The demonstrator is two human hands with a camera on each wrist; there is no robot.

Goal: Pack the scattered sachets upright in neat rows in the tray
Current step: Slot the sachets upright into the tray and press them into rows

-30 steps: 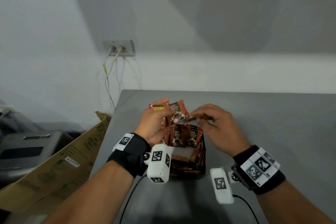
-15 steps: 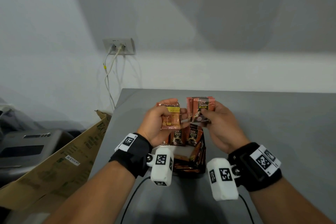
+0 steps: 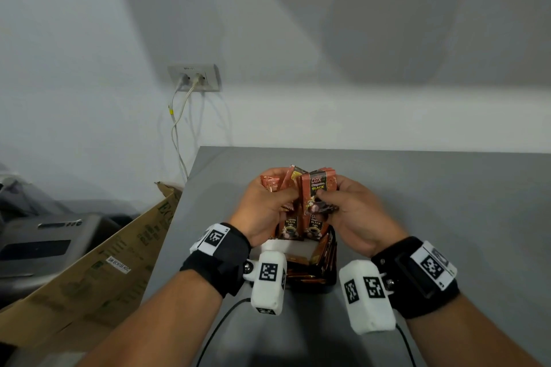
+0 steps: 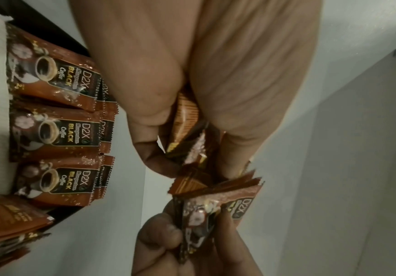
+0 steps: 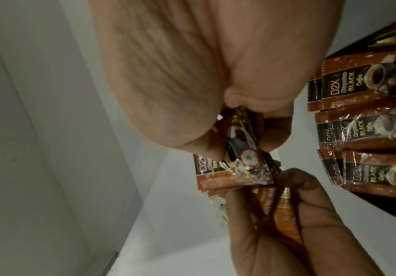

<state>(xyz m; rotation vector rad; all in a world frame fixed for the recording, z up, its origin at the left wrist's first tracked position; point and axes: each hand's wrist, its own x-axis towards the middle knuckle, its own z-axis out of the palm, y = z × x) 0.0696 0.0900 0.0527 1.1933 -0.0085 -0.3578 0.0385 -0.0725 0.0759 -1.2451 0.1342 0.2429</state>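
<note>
At the centre of the head view, just above the tray, the left hand (image 3: 268, 202) grips a loose fan of sachets (image 3: 278, 183), thumb on one side and fingers curled round the other. Beside it, the right hand (image 3: 348, 205) pinches a tighter stack of black-coffee sachets (image 3: 320, 188), printed face toward the camera. The two hands are close together, their bundles nearly touching (the left wrist view shows the corners of both bundles meeting).

Below the hands, lower centre of the head view, sits the black tray (image 3: 331, 274). A row of packed sachets (image 4: 57, 128) stands upright in it, labels aligned, with more rows behind; others lean along its right side.

Outward lie the grey table (image 3: 447, 202), a cardboard box (image 3: 89, 271) at lower left, and a wall socket (image 3: 193, 77) with cables at upper left.

The risk, as I judge it, lies in the left bundle: its sachets splay at different angles, so merging the two bundles could let one slip free. Pushing an uneven bundle down could also tip the standing row or leave sachets crooked.
</note>
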